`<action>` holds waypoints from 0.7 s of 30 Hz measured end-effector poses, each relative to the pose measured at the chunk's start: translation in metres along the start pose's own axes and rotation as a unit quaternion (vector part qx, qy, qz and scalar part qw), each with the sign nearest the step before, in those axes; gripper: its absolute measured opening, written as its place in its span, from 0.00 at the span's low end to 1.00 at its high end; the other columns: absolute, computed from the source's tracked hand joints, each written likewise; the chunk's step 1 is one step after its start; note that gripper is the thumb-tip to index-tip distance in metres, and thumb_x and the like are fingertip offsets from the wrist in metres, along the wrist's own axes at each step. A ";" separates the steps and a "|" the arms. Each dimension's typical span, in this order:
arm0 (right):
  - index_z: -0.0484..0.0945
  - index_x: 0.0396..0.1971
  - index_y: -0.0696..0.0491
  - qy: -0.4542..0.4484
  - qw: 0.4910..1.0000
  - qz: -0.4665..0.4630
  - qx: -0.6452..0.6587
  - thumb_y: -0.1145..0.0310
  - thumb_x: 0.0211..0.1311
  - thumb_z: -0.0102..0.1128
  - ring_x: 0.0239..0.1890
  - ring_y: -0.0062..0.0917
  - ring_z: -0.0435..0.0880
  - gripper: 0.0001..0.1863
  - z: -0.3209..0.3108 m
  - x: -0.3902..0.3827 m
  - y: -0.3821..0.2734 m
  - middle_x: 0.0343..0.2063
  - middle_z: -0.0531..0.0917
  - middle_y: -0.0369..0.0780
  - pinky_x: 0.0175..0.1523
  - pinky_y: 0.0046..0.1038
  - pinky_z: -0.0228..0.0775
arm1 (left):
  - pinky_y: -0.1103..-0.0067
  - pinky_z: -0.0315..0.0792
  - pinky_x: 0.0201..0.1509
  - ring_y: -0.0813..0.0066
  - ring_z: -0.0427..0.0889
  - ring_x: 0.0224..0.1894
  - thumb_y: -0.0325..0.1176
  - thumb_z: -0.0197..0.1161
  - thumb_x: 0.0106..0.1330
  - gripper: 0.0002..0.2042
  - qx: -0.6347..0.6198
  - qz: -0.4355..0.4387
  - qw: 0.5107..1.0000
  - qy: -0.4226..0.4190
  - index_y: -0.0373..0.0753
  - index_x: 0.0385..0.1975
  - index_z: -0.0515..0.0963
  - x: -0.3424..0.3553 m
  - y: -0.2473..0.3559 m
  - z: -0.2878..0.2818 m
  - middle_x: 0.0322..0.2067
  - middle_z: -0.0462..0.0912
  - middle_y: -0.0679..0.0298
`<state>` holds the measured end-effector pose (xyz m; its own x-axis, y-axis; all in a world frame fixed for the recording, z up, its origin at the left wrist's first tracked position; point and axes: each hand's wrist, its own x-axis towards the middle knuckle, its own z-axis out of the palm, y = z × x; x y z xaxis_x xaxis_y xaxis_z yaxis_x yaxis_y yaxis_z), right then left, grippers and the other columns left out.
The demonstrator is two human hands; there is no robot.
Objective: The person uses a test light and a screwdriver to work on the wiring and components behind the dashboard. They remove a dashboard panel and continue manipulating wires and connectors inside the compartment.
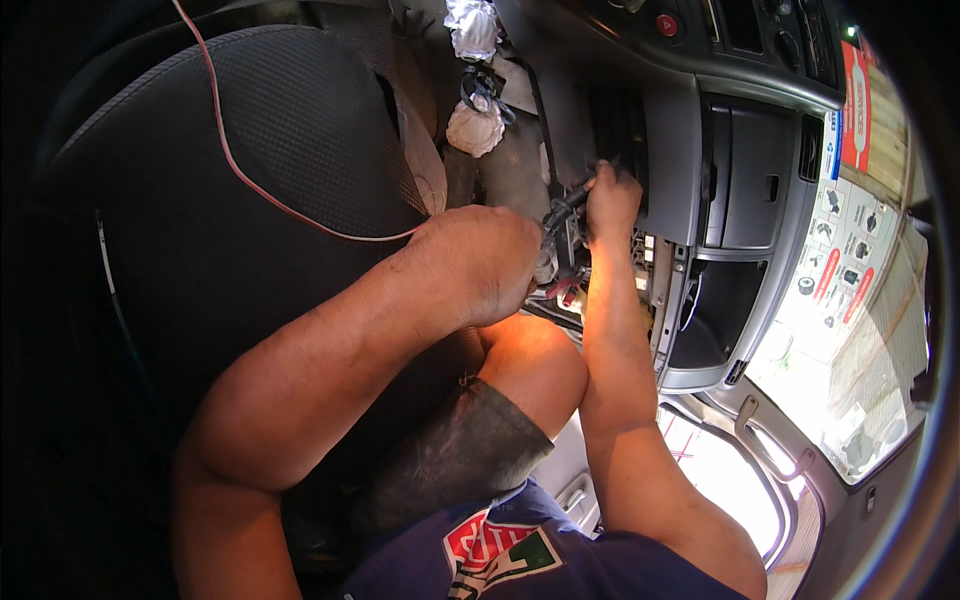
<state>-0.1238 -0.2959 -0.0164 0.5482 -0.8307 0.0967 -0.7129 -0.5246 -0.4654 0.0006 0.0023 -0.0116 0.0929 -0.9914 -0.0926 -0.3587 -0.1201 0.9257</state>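
Note:
A black wire harness [568,206] runs between my two hands, inside the opened lower part of a vehicle dashboard. My left hand [488,258] is closed at its near end, its back toward me and most of its fingers hidden. Farther right and a little higher, my right hand [612,204] is closed around the harness's other end, fingers curled. Red connectors or wires [568,294] show just below the harness. Beside my left wrist, a thin red-and-white wire [290,213] trails across the dark seat [290,110].
Two silvery-white wrapped bundles [474,126] sit above my left hand. At the right is the grey dashboard with a glove box [742,175] and an open compartment [712,315]. My bent knee [535,362] is close below my hands. A windshield [850,330] lies beyond the dashboard.

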 end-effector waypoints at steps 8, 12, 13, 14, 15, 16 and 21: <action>0.87 0.34 0.65 -0.013 1.000 -0.005 -0.001 0.64 0.75 0.58 0.20 0.33 0.85 0.18 -0.003 -0.016 -0.031 0.24 0.87 0.45 0.28 0.36 0.76 | 0.56 0.82 0.62 0.44 0.91 0.54 0.44 0.73 0.71 0.24 -0.005 -0.045 0.998 -0.042 0.30 0.57 0.83 0.000 0.003 -0.006 0.46 0.91 0.41; 0.83 0.28 0.64 -0.008 0.997 -0.074 -0.016 0.63 0.76 0.58 0.23 0.41 0.86 0.20 0.003 -0.022 -0.046 0.21 0.87 0.47 0.38 0.41 0.78 | 0.56 0.82 0.63 0.43 0.91 0.54 0.45 0.73 0.71 0.26 -0.006 -0.048 0.998 -0.027 0.30 0.59 0.83 -0.001 0.004 -0.006 0.46 0.91 0.41; 0.83 0.28 0.65 -0.006 0.995 -0.092 -0.025 0.63 0.76 0.57 0.23 0.42 0.86 0.21 0.006 -0.019 -0.048 0.20 0.87 0.47 0.39 0.42 0.78 | 0.56 0.82 0.63 0.43 0.91 0.54 0.46 0.73 0.71 0.26 -0.005 -0.051 0.998 -0.032 0.31 0.59 0.83 -0.002 0.005 -0.006 0.46 0.91 0.41; 0.82 0.26 0.63 0.026 0.981 -0.186 -0.052 0.63 0.77 0.57 0.23 0.42 0.86 0.21 0.009 -0.015 -0.049 0.19 0.86 0.46 0.37 0.43 0.77 | 0.56 0.83 0.62 0.44 0.91 0.54 0.40 0.70 0.70 0.22 -0.008 -0.049 0.999 -0.021 0.31 0.57 0.84 -0.002 0.006 -0.006 0.47 0.91 0.42; 0.82 0.25 0.62 0.027 0.984 -0.172 -0.033 0.63 0.77 0.57 0.24 0.43 0.87 0.21 0.011 -0.010 -0.049 0.19 0.86 0.47 0.38 0.43 0.76 | 0.56 0.84 0.60 0.45 0.91 0.54 0.35 0.67 0.69 0.18 -0.008 -0.051 0.998 -0.021 0.31 0.55 0.85 -0.002 0.007 -0.006 0.48 0.91 0.42; 0.82 0.25 0.62 0.025 0.987 -0.157 -0.024 0.63 0.77 0.57 0.25 0.43 0.87 0.21 0.013 -0.005 -0.048 0.19 0.86 0.47 0.38 0.44 0.76 | 0.55 0.85 0.59 0.46 0.92 0.54 0.29 0.64 0.68 0.16 -0.007 -0.055 0.998 -0.020 0.31 0.53 0.87 -0.002 0.007 -0.007 0.48 0.92 0.43; 0.82 0.25 0.62 0.046 0.984 -0.165 -0.041 0.62 0.77 0.57 0.25 0.46 0.87 0.21 0.020 0.007 -0.042 0.20 0.86 0.49 0.38 0.45 0.76 | 0.55 0.84 0.60 0.47 0.92 0.55 0.32 0.65 0.70 0.18 -0.001 -0.057 0.998 -0.020 0.30 0.56 0.84 -0.002 0.009 -0.008 0.49 0.92 0.44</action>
<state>-0.0814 -0.2758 -0.0134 0.7164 -0.6242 0.3117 -0.5376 -0.7786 -0.3236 0.0045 0.0035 -0.0004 0.0956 -0.9725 -0.2123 -0.3470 -0.2325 0.9086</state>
